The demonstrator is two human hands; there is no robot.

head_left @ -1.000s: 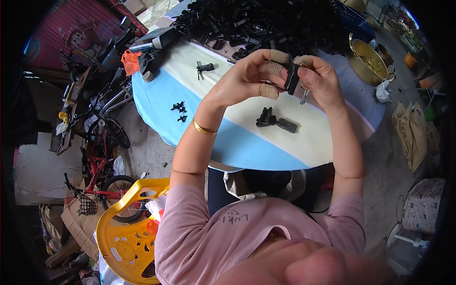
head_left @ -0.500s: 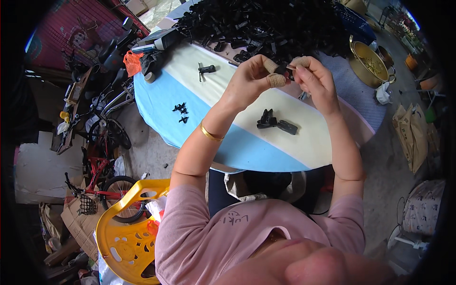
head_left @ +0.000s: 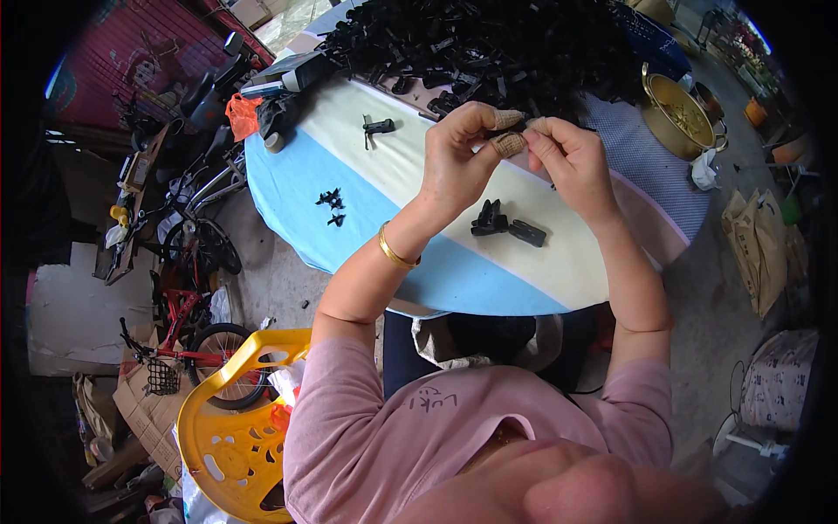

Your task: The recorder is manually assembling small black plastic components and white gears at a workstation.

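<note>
My left hand (head_left: 463,157) and my right hand (head_left: 572,162) meet above the far part of the table. Tan covers wrap fingertips on both. Between them they pinch a small black part (head_left: 520,125), mostly hidden by the fingers, so its exact kind does not show. Nearer to me on the cream stripe lie a cluster of black plastic pieces (head_left: 490,219) and a single oblong black piece (head_left: 528,233). Farther left rests another black piece with a thin crossbar (head_left: 379,127). Several tiny black bits (head_left: 332,203) are scattered on the blue stripe.
A big heap of black plastic parts (head_left: 489,52) covers the table's far side. An orange bag (head_left: 243,115) sits at its left edge. Right of the table stands a brass-coloured pot (head_left: 676,113); a yellow chair (head_left: 231,437) and a red bicycle (head_left: 188,323) stand at left.
Both hands have drawn slightly closer together, with the right fingers now against the left fingertips. The black part is more covered than before. The pieces on the table have not moved.
</note>
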